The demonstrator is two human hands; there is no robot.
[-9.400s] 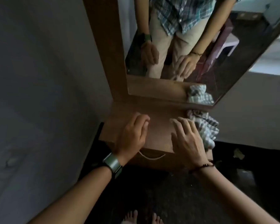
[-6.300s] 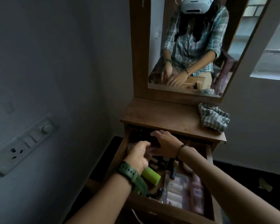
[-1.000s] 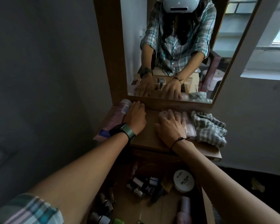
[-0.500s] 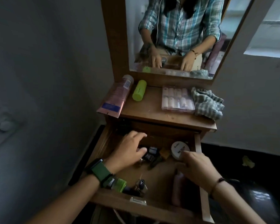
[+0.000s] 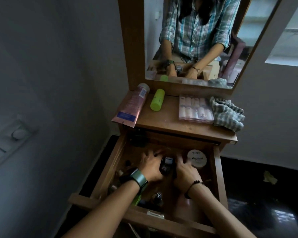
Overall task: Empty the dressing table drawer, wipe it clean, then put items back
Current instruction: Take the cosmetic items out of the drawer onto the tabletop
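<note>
The dressing table drawer [image 5: 108, 166] is pulled out. Both hands are inside it, on either side of a cluster of small dark bottles [image 5: 166, 164]. My left hand [image 5: 150, 167] curls round the cluster from the left. From the right, my right hand [image 5: 186, 171] closes over it with bent fingers. A white round jar [image 5: 197, 158] sits at the drawer's back right. A nail polish bottle [image 5: 157, 197] stands near the front. On the table top [image 5: 167, 117] lie a pink tube [image 5: 132, 104], a green bottle [image 5: 157, 99], a clear pack of small items [image 5: 194, 109] and a checked cloth [image 5: 228, 114].
A mirror [image 5: 196, 40] in a wooden frame rises behind the table top and reflects me. The wall with a switch panel [image 5: 9, 140] is close on the left. Dark floor lies to the right, with a scrap [image 5: 269, 176] on it. More small bottles [image 5: 120, 173] line the drawer's left side.
Over the last second my hands left the table top and went down into the drawer. In the last half second both closed in on the dark bottles in its middle.
</note>
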